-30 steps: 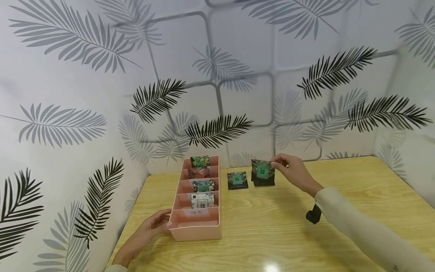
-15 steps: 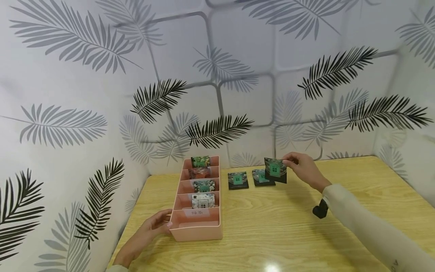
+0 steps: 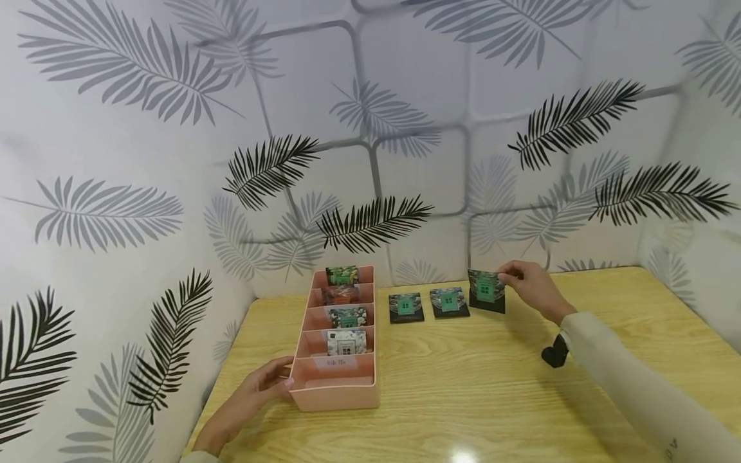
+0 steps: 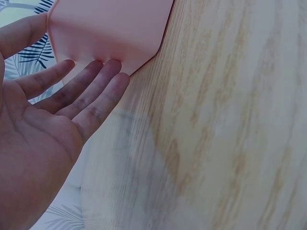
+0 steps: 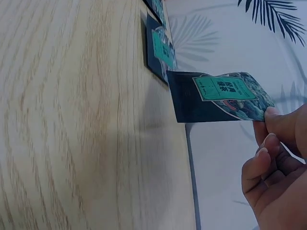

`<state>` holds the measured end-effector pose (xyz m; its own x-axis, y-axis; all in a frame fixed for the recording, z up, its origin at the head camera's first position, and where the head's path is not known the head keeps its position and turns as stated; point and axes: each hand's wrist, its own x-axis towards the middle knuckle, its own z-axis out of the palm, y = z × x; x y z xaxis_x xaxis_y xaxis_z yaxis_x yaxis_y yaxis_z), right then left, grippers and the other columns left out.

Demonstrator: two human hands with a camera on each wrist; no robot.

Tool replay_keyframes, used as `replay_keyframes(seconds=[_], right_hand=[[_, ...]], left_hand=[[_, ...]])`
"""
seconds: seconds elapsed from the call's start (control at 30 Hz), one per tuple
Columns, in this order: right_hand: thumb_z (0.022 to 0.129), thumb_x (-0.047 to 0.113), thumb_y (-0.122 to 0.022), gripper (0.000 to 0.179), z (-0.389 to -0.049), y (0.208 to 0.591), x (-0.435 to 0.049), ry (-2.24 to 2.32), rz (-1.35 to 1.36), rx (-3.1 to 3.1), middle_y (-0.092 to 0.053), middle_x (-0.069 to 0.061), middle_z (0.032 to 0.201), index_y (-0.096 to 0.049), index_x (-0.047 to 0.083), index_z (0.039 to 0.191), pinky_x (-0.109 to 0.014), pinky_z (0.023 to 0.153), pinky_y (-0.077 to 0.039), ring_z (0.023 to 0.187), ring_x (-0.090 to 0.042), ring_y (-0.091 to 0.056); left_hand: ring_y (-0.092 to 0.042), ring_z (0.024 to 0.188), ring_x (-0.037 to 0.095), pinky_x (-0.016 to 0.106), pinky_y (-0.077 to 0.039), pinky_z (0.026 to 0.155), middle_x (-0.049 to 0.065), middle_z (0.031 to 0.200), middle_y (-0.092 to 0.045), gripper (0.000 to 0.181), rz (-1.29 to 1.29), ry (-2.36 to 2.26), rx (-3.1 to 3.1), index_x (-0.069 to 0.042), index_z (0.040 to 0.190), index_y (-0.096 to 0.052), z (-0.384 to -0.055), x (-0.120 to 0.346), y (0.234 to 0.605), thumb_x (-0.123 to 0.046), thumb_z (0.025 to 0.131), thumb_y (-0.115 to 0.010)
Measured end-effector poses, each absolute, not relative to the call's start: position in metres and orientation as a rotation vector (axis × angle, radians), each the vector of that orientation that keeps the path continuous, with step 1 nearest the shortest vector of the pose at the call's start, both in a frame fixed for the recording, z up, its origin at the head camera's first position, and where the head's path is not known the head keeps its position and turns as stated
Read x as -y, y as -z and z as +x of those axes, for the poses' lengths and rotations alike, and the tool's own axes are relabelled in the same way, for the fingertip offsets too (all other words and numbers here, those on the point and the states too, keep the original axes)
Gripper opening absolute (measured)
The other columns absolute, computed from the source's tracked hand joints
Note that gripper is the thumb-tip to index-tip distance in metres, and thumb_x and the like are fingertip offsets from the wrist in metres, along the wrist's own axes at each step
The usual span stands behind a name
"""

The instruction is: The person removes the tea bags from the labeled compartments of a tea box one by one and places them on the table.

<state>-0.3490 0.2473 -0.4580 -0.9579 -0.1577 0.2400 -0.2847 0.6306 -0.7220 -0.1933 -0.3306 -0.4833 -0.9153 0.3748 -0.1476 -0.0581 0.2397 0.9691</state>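
R hand (image 3: pixel 534 287) pinches dark packet (image 3: pixel 485 292) by its corner; L hand (image 3: pixel 250 397), fingers loosely extended, touches pink box (image 3: pixel 338 399). Risk: small pinch, so packet may twist, clip left neighbour (image 3: pixel 449 303).

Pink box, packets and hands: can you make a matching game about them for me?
1. Left hand
2. Right hand
3. White packet
4. Red packet

A. In the pink box, second from the back
B. Touching the pink box
C. In the pink box, nearest the front
D. Pinching a dark packet

Pairs: 1-B, 2-D, 3-C, 4-A
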Motion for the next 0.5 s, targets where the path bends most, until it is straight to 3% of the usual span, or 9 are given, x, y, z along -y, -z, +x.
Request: replay_keyframes(seconds=[0.17,0.5], right_hand=[[0.099,0.025,-0.053,0.028,-0.351,0.463,-0.257,-1.239,0.321,2.754,-0.065,-0.014,0.103,-0.064,0.003,0.113,-0.037,0.069,-0.048,0.094,-0.035,-0.059],[0.094,0.013,-0.061,0.017,-0.365,0.471,-0.259,-0.901,0.364,2.741,-0.068,-0.012,0.088,-0.069,0.0,0.1,-0.038,0.06,-0.047,0.071,-0.022,-0.059]], left_hand=[[-0.048,0.122,0.032,0.049,-0.046,0.096,0.021,0.137,-0.045,0.056,0.28,-1.72,-2.157,-0.007,0.148,-0.031,-0.193,0.331,0.485,-0.022,0.099,-0.055],[-0.048,0.122,0.032,0.05,-0.045,0.097,0.02,0.137,-0.045,0.054,0.277,-1.718,-2.163,-0.009,0.147,-0.033,-0.193,0.33,0.483,-0.021,0.099,-0.054]])
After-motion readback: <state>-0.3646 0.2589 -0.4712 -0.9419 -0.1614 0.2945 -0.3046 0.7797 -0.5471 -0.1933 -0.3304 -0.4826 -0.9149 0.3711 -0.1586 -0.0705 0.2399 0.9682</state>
